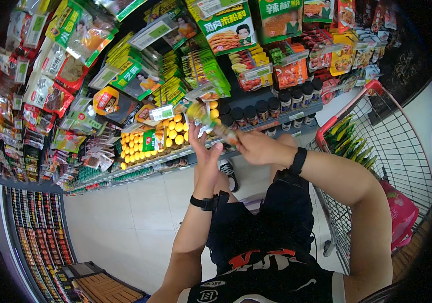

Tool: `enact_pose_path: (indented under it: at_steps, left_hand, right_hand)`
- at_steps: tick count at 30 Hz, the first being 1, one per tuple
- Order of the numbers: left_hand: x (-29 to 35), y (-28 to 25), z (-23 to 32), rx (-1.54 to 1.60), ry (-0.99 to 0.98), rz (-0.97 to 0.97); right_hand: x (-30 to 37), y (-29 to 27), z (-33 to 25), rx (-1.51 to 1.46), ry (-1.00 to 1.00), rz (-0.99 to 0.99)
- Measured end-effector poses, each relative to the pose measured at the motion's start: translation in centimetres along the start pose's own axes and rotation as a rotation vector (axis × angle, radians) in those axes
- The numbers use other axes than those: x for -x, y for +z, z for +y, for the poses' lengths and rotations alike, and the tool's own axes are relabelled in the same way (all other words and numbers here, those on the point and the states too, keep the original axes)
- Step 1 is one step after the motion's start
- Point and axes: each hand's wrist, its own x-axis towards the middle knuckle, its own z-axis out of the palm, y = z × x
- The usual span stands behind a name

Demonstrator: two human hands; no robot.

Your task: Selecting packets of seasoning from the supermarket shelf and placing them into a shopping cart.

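Note:
My right hand [254, 147] is closed round one end of a narrow yellow-green and brown item [223, 132]. Motion blurs it, so its exact kind does not show; it slants up and left from my fingers. My left hand [207, 160] is raised beside it with fingers stretched and thumb apart. Whether those fingers touch the item I cannot tell. Just beyond both hands, yellow-capped bottles [175, 132] stand packed on the shelf. Dark-capped spice jars [262, 110] line the shelf to their right.
Seasoning packets [228, 33] hang in rows above the shelf [297, 115]. On my right stands a wire shopping cart [402, 136] with a red handle, holding yellow-green packets [349, 141] and a pink bag [398, 214]. Another stocked rack [39, 227] is at lower left.

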Motion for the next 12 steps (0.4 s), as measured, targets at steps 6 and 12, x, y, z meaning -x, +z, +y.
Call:
enact_pose_path:
  at_steps: [6,12]
  left_hand:
    - [-1.2,2.4,-1.7,-0.247,0.099,0.005]
    - [-4.0,2.6,-0.4,-0.257,0.422,-0.086]
  right_hand:
    - [0.9,1.5,-0.3,0.189,-0.087,-0.199]
    - [0.3,0.3,-0.5,-0.02,-0.12,-0.05]
